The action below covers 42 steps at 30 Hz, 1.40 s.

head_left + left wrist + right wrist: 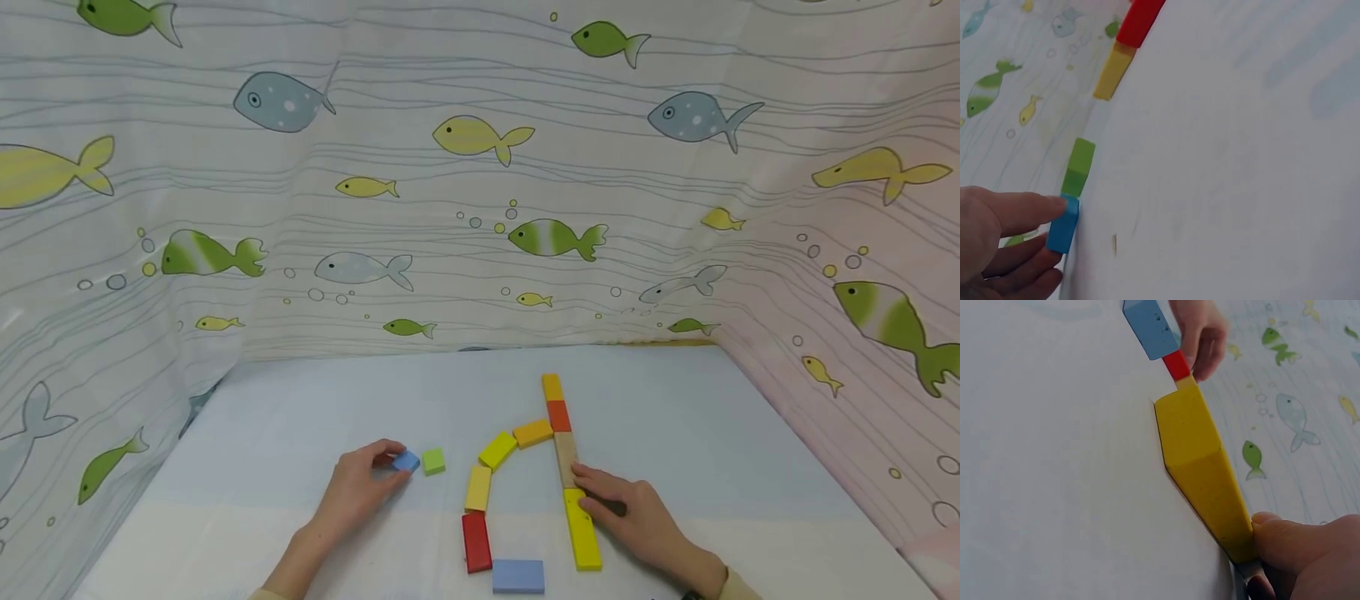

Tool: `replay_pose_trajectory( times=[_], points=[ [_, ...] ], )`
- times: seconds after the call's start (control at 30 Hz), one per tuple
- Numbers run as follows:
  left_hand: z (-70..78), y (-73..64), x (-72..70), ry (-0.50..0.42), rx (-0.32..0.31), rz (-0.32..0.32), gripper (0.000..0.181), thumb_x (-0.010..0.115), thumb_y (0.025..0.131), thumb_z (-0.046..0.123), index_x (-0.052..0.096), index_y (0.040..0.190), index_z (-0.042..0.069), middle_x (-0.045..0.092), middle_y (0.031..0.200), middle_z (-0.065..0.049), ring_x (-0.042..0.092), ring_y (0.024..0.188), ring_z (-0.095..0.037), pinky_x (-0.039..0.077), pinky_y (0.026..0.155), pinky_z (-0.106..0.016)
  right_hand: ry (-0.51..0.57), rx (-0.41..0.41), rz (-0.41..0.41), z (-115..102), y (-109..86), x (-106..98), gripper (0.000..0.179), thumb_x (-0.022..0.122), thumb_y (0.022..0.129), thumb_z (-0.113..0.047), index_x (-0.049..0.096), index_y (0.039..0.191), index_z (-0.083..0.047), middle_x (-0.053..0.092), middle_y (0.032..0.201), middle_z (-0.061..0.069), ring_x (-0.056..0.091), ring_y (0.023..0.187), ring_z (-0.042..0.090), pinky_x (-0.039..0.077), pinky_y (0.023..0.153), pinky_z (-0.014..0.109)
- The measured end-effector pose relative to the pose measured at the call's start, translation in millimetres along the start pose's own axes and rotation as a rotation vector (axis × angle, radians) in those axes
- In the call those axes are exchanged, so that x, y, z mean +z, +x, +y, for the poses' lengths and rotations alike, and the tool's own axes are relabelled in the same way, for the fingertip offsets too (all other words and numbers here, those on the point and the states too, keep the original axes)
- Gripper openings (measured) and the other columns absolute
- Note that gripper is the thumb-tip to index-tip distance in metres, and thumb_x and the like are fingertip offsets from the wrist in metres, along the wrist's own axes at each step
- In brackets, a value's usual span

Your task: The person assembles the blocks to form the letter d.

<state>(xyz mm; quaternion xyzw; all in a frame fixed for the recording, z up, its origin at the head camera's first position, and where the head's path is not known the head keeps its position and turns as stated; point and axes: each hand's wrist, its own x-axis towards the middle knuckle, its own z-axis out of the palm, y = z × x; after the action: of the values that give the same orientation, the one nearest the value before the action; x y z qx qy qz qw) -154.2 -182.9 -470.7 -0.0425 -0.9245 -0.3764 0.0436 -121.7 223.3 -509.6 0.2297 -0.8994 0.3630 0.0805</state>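
My left hand (363,483) pinches a small blue block (407,461) between thumb and fingers. Right beside it lies a light green block (433,461); in the left wrist view the two sit end to end. My right hand (641,518) is at a straight row of blocks, its fingertips against the right side where a plain wooden block (566,458) meets a long yellow block (582,533). Seen from the right wrist, the thumb (1279,537) touches the near end of that yellow block. Beyond the wooden block, the row continues with an orange-red block (558,416) and an orange-yellow one (552,387).
Left of the row, blocks form a curve: orange (533,432), bright yellow (498,451), pale yellow (477,488), red (476,542) and a larger blue one (518,576). A fish-patterned curtain (420,233) encloses the white table (315,400) at the back and sides.
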Motion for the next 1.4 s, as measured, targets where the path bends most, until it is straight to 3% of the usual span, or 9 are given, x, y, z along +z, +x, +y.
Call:
replay_pose_trajectory(
  times=[0.23,0.43,0.67,0.87,1.0,1.13,1.3,1.4],
  points=[
    [3.4,0.7,0.1,-0.02,0.008,0.025,0.034,0.082,0.081,0.013,0.071,0.113,0.014,0.074,0.105,0.005,0.068,0.098,-0.013,0.055,0.092,-0.04,-0.066,-0.05,-0.016,2,5.4,-8,0.039,0.068,0.094,-0.037,0.07,0.126,-0.016,0.066,0.13,-0.008,0.064,0.12,0.02,0.056,0.094,0.039],
    [17.4,0.9,0.9,-0.063,0.077,0.022,0.031,0.081,0.08,0.01,0.072,0.11,0.014,0.074,0.103,0.006,0.069,0.096,-0.013,0.055,0.093,-0.043,-0.101,-0.027,-0.098,0,13.7,-22,0.044,0.07,0.091,-0.043,0.072,0.124,-0.015,0.069,0.126,-0.006,0.065,0.119,0.022,0.054,0.095,0.046],
    [36.5,-11.2,6.8,-0.09,0.191,-0.029,0.031,0.081,0.081,0.007,0.072,0.108,0.018,0.073,0.103,0.01,0.069,0.094,-0.01,0.056,0.092,-0.044,-0.119,-0.016,-0.197,-7,28.6,-29,0.045,0.073,0.088,-0.043,0.074,0.12,-0.012,0.07,0.125,-0.004,0.065,0.12,0.022,0.053,0.096,0.048],
    [51.1,-20.3,17.7,-0.098,0.31,-0.138,0.029,0.08,0.084,0.013,0.07,0.111,0.02,0.071,0.105,0.013,0.067,0.095,-0.006,0.057,0.091,-0.039,-0.13,0.026,-0.208,-10,31.7,-31,0.043,0.075,0.087,-0.04,0.074,0.12,-0.013,0.07,0.126,-0.005,0.064,0.121,0.021,0.049,0.099,0.055],
    [61.8,-27.4,26.6,-0.157,0.361,-0.242,0.026,0.078,0.087,0.017,0.07,0.112,0.019,0.071,0.105,0.013,0.066,0.096,-0.004,0.057,0.09,-0.036,-0.115,0.036,-0.212,-10,31.8,-32,0.045,0.074,0.087,-0.043,0.074,0.119,-0.011,0.07,0.125,-0.002,0.064,0.12,0.024,0.049,0.098,0.055],
    [72.6,-34.1,36.3,-0.205,0.386,-0.346,0.025,0.076,0.089,0.02,0.069,0.113,0.02,0.07,0.106,0.014,0.065,0.095,-0.003,0.057,0.089,-0.031,-0.11,0.015,-0.211,-10,30.8,-31,0.045,0.074,0.088,-0.042,0.074,0.118,-0.009,0.071,0.124,-0.001,0.065,0.119,0.024,0.053,0.095,0.049],
    [87.5,-38.6,49.2,-0.24,0.391,-0.446,0.027,0.074,0.091,0.027,0.069,0.116,0.02,0.07,0.11,0.014,0.064,0.096,-0.003,0.056,0.088,-0.025,-0.088,0.048,-0.228,-12,31.3,-28,0.044,0.075,0.087,-0.04,0.074,0.119,-0.01,0.07,0.124,-0.003,0.064,0.12,0.023,0.054,0.095,0.047],
    [98.2,-39.6,57.8,-0.25,0.436,-0.495,0.027,0.073,0.092,0.028,0.069,0.117,0.02,0.07,0.111,0.013,0.063,0.098,0.0,0.055,0.088,-0.023,-0.07,0.061,-0.242,-12,31.2,-27,0.044,0.075,0.087,-0.039,0.073,0.12,-0.01,0.07,0.125,-0.001,0.063,0.121,0.024,0.054,0.094,0.047]
  ],
)
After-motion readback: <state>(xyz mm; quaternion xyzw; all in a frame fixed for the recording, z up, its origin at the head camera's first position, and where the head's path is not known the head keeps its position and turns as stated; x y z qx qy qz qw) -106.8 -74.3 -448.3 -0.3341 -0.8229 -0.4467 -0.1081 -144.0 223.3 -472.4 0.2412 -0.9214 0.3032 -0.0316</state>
